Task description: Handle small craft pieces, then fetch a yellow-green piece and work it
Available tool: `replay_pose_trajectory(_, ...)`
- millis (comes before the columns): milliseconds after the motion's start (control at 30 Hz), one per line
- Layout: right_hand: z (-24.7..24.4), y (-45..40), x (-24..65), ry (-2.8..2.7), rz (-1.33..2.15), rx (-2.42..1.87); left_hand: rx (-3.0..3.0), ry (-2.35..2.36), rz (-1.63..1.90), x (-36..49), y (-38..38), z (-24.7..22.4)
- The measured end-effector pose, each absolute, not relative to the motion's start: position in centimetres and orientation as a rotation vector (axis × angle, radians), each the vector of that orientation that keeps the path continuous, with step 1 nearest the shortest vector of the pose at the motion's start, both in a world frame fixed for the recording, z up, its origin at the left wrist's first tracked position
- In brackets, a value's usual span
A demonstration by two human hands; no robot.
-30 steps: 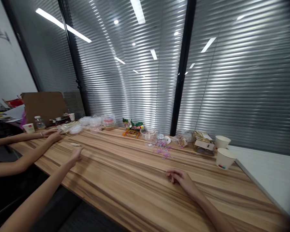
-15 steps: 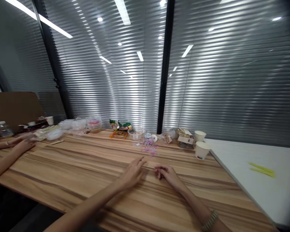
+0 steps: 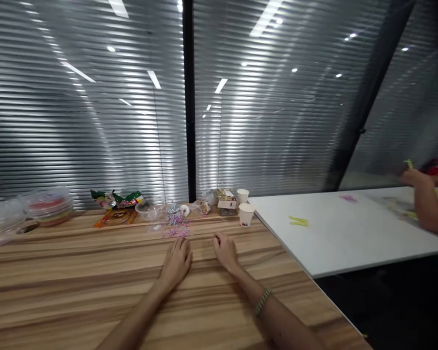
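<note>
My left hand (image 3: 176,261) rests palm down on the wooden table (image 3: 95,277), fingers extended, the tips just short of a scatter of pink and purple pieces (image 3: 178,230). To its right my right hand (image 3: 224,248) lies on the wood with its fingers curled in; whatever they might hold is hidden. A green braided bracelet (image 3: 263,302) circles my right wrist. Behind the pieces are a clear bowl (image 3: 149,211) and a silvery item (image 3: 174,214). Two paper cups stand beyond my right hand, the nearer one (image 3: 246,215) at the table's edge.
Stacked clear containers (image 3: 49,206) and snack packets (image 3: 118,200) line the back left. A gold-topped box (image 3: 227,201) stands by the cups. On the adjoining white table (image 3: 324,243) lie yellow strips (image 3: 298,221); another person's arm (image 3: 428,199) reaches over its far right.
The view has swung right, showing more of the white table and another person's arm there. My left hand lies flatter, and my right hand has its fingers curled under.
</note>
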State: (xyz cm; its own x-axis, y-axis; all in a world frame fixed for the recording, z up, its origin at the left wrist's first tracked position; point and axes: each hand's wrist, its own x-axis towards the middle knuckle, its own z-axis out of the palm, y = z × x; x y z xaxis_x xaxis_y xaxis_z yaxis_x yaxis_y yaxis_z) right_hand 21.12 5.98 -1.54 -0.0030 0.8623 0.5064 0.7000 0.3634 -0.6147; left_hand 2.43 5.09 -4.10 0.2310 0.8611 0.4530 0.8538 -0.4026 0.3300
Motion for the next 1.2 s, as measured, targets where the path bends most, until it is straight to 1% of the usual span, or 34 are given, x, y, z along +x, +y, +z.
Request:
replay_pose_trajectory(100, 0.4, 6.7, 23.2, -1.642, 0.210, -1.341, 2.472, 1.685, 0.914, 2.2, 5.0, -3.8)
replay_pose_trajectory(167, 1.7, 7.4, 25.7, -1.469, 0.209, -1.325, 2.470, 1.651, 0.939, 2.2, 5.0, -3.7)
replay_pose_trajectory(233, 2.6, 8.2, 29.2, -1.308, 0.201, -1.331, 2.437, 1.652, 0.970, 2.1, 5.0, -3.6)
replay_pose_trajectory(300, 2.6, 8.8, 33.8, -1.284, 0.116, -1.388, 2.374, 1.673, 1.004, 2.0, 5.2, -3.4)
replay_pose_trajectory(367, 1.3, 9.0, 39.0, -1.399, -0.086, -1.488, 2.292, 1.683, 1.041, 1.8, 5.4, -3.2)
replay_pose_trajectory(467, -2.5, 9.1, 46.5, -1.622, -0.393, -1.734, 2.095, 1.693, 1.124, 1.4, 5.7, -2.6)
replay_pose_trajectory(567, -6.5, 9.6, 51.9, -1.672, -0.567, -1.961, 1.868, 1.679, 1.237, 1.1, 5.9, -2.4)
replay_pose_trajectory(633, -8.3, 10.5, 54.1, -1.638, -0.658, -2.036, 1.783, 1.652, 1.299, 1.1, 5.9, -2.5)
replay_pose_trajectory(767, -9.5, 13.1, 56.4, -1.812, -0.620, -2.039, 1.690, 1.624, 1.350, 1.2, 5.8, -2.9)
replay_pose_trajectory(900, -9.3, 14.8, 57.5, -1.734, -0.388, -2.234, 1.623, 1.594, 1.375, 1.5, 5.6, -2.9)
replay_pose_trajectory(1067, -8.2, 13.7, 56.9, -1.713, -0.476, -2.262, 1.500, 1.533, 1.399, 1.8, 5.4, -2.7)
replay_pose_trajectory(1200, -7.3, 12.0, 55.3, -1.727, -0.459, -2.336, 1.459, 1.520, 1.415, 1.8, 5.5, -3.0)
